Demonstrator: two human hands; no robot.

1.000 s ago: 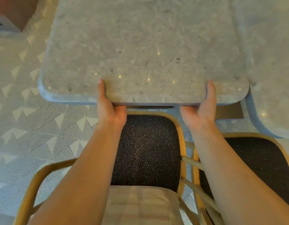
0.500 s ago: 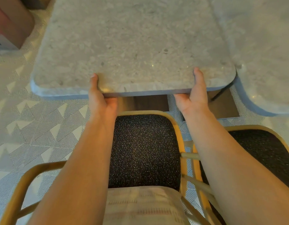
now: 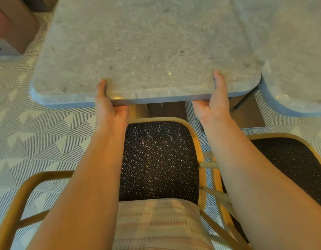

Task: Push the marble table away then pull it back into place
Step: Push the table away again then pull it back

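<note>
On marble table [image 3: 147, 51] edge — left hand [image 3: 111, 112], right hand [image 3: 213, 105], thumbs [image 3: 101, 85] atop

No text, label, brand, number or sign could be read anywhere in the view.

A single head-worn camera (wide-angle, edges bowing) looks forward and steeply down, close above the marble table [image 3: 138, 42] and a chair seat [image 3: 158, 159].
</note>
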